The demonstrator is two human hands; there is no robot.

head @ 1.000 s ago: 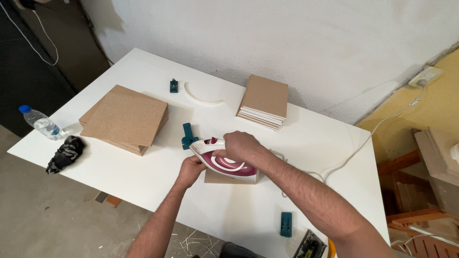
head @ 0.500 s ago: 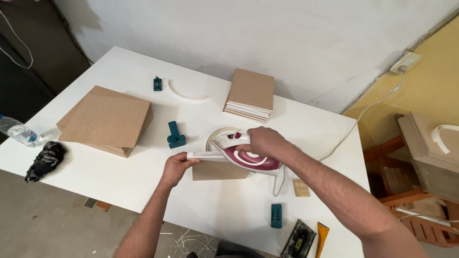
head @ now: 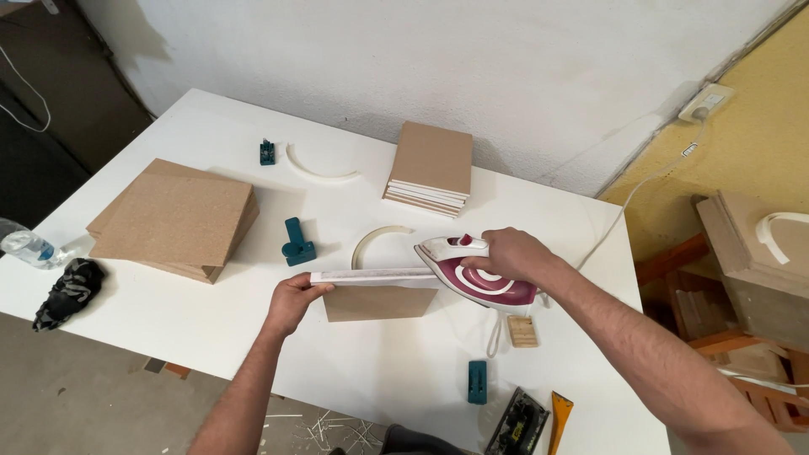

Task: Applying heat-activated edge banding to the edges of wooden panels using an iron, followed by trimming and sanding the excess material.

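A person is standing at a white table (head: 211,337) and looking down at two bare hands. The left hand (head: 291,302) is gripping the left end of a small brown board (head: 379,302) that is standing up on its edge. The fingers are curled tight around that end. A white strip (head: 371,275) is lying along the top edge of the board.

The right hand (head: 506,255) is closed firmly around the handle of a white and dark pink iron (head: 476,274). The iron is tilted on its side, and its pointed tip is touching the right end of the white strip. The iron's white cord (head: 628,198) is running up to a wall socket (head: 706,103) on the yellow wall.

The board is sitting near the middle of the table, close to the front edge. Just behind it, a curved white piece (head: 377,238) is lying flat, and a dark teal block (head: 297,243) is standing near it. A big stack of brown boards (head: 173,219) is resting to the left. A smaller stack of boards (head: 431,167) is lying near the wall. A little wooden block (head: 522,330) is sitting under the right arm. A water bottle (head: 27,248) and a black cloth (head: 69,291) are lying at the far left edge.
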